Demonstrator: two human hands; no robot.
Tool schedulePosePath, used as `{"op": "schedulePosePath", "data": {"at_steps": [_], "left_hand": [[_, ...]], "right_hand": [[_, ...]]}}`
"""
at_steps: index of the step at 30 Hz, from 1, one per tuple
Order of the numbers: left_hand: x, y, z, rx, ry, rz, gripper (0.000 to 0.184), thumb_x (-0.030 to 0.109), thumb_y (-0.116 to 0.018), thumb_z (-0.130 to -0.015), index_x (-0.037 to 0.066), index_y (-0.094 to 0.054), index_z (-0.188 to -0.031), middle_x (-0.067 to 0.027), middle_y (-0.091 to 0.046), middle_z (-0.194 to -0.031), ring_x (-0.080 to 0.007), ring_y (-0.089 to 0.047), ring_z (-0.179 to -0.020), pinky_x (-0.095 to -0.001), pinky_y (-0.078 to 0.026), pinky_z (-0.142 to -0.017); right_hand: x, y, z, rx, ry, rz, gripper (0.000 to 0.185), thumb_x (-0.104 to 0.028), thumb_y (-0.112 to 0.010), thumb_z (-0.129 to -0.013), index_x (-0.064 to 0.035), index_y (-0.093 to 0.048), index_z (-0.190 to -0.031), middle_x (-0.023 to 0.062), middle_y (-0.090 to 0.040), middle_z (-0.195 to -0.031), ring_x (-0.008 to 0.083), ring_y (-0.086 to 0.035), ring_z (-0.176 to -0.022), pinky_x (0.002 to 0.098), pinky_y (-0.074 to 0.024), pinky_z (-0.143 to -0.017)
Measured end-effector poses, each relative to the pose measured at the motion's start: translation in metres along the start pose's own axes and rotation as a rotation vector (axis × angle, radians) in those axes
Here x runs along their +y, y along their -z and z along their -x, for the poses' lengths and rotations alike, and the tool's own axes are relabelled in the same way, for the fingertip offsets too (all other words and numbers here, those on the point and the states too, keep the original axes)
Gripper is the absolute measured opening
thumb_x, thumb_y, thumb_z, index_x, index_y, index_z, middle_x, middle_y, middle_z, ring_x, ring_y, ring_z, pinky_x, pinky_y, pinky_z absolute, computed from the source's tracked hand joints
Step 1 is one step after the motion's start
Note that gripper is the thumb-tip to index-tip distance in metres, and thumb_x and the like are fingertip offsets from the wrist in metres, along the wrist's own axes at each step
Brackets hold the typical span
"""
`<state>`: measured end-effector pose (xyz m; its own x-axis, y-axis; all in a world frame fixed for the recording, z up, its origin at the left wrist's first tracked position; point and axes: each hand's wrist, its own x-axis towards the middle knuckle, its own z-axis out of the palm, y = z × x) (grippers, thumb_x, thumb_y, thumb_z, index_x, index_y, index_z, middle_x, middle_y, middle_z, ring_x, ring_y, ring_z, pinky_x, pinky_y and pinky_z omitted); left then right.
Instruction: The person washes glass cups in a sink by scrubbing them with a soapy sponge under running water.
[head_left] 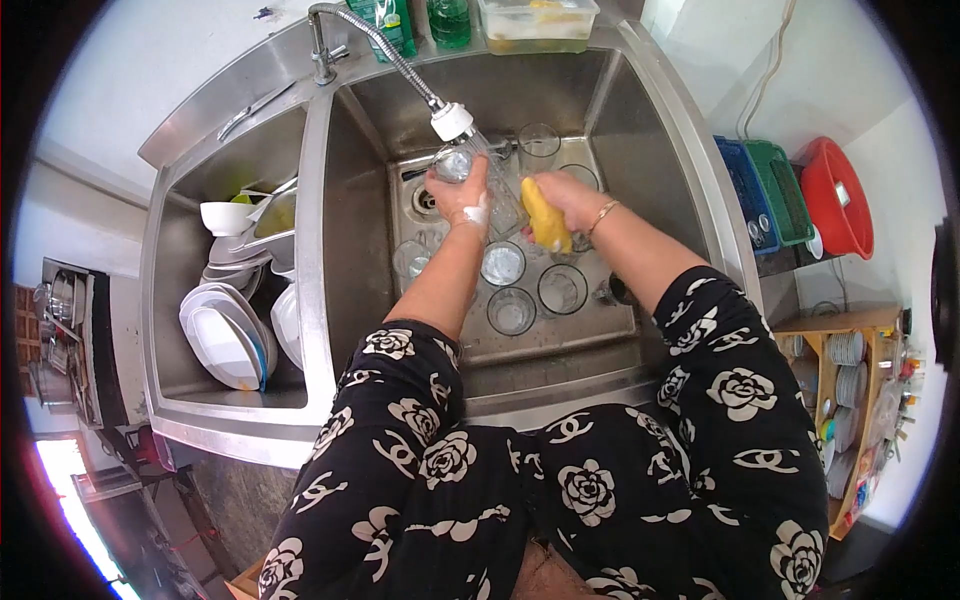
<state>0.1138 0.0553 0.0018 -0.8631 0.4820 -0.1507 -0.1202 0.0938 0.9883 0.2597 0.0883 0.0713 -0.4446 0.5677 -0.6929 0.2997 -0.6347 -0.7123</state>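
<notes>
In the steel sink's left basin (pixel 175 300), smooth white plates (pixel 222 345) lean near the near edge. Toward the far left corner of the right basin (pixel 480 385), the left hand (pixel 462 190) grasps a clear round glass (pixel 453 165) beneath the ribbed hose's white spray head (pixel 452 121). Clear tumblers (pixel 512 311) stand around mid-basin. The right hand (pixel 568 200) grips a soft yellow cloth or sponge (pixel 545 215) above them, right of centre.

arms (pixel 442 285) reaching forward, both hands (pixel 460 195) (pixel 570 200) curled, apart
</notes>
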Motion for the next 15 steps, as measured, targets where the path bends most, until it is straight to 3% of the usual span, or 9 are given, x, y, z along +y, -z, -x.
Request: {"op": "schedulePosePath", "data": {"at_steps": [1,4,6,8,11,15], "left_hand": [[-0.005,-0.002,-0.003,-0.035,-0.005,0.025,0.097,0.038,-0.083,-0.056,-0.009,-0.036,-0.127,-0.0257,-0.051,-0.121,-0.0342,-0.053,-0.109,-0.0360,-0.039,-0.096],[-0.008,-0.003,-0.005,-0.094,0.006,0.011,0.091,0.035,-0.085,-0.055,-0.011,-0.042,-0.121,-0.0235,-0.055,-0.114,-0.0314,-0.057,-0.100,-0.0346,-0.043,-0.091],[-0.003,-0.006,0.001,-0.073,0.018,-0.008,0.089,0.032,-0.085,-0.055,-0.010,-0.041,-0.120,-0.0223,-0.055,-0.113,-0.0293,-0.057,-0.099,-0.0342,-0.044,-0.090],[0.005,-0.007,0.008,-0.112,0.027,0.008,0.090,0.030,-0.086,-0.054,-0.010,-0.039,-0.119,-0.0212,-0.055,-0.111,-0.0279,-0.057,-0.099,-0.0343,-0.044,-0.089],[-0.012,-0.016,-0.001,-0.163,0.041,0.143,0.087,0.024,-0.086,-0.055,-0.009,-0.037,-0.120,-0.0189,-0.055,-0.112,-0.0272,-0.055,-0.101,-0.0343,-0.044,-0.089],[-0.006,-0.014,0.010,-0.226,-0.076,0.084,0.085,0.019,-0.088,-0.054,-0.005,-0.039,-0.120,-0.0159,-0.055,-0.113,-0.0268,-0.055,-0.102,-0.0345,-0.044,-0.089]], "right_hand": [[-0.005,0.010,0.003,-0.008,-0.026,-0.003,0.037,-0.037,-0.058,-0.089,-0.0014,-0.053,-0.097,0.0154,-0.057,-0.081,0.0282,-0.061,-0.062,0.0442,-0.0513,-0.049],[-0.016,0.039,0.011,-0.033,0.081,0.426,0.037,-0.038,-0.062,-0.086,-0.0018,-0.056,-0.090,0.0119,-0.058,-0.076,0.0261,-0.061,-0.061,0.0427,-0.0513,-0.048],[-0.021,0.046,0.017,0.033,0.219,0.941,0.041,-0.038,-0.068,-0.080,-0.0002,-0.059,-0.093,0.0128,-0.062,-0.078,0.0244,-0.062,-0.065,0.0417,-0.0528,-0.059],[-0.013,0.047,0.032,-0.032,0.357,1.188,0.044,-0.037,-0.070,-0.077,0.0007,-0.059,-0.096,0.0153,-0.064,-0.082,0.0256,-0.063,-0.068,0.0405,-0.0529,-0.066],[0.006,0.025,0.064,-0.023,0.415,1.445,0.047,-0.041,-0.066,-0.073,0.0015,-0.066,-0.092,0.0219,-0.066,-0.084,0.0334,-0.065,-0.081,0.0405,-0.0505,-0.075],[0.044,-0.001,0.092,-0.074,0.441,1.596,0.045,-0.036,-0.073,-0.069,0.0008,-0.064,-0.093,0.0196,-0.064,-0.093,0.0341,-0.063,-0.088,0.0416,-0.0501,-0.078]]}}
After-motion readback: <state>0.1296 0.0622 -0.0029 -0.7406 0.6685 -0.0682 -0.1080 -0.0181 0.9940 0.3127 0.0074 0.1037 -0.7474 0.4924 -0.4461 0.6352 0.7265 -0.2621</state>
